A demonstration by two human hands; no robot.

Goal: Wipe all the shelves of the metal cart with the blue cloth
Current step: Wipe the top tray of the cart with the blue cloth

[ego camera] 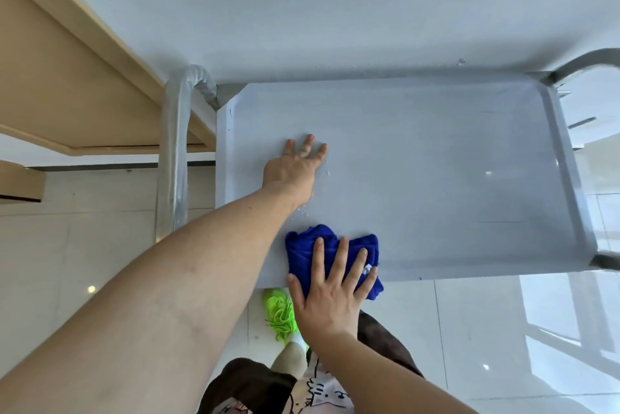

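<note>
Blue, bunched and creased, the woven wiping cloth (330,257) lay at the near edge of the top shelf (436,162) of the grey metal cart (567,158), one corner hanging past the rim. A small white mark showed on the fabric. The right hand (330,293) pressed flat on the cloth, fingers spread apart and extended, not gripping it. The left hand (293,169) rested palm down on the bare shelf further in, fingers extended and slightly parted, holding nothing. Small water droplets (323,174) sat beside that hand. The shelf was a shallow tray with a raised rim, carrying only the cloth. A light wooden table (67,78) stood left of the cart.
</note>
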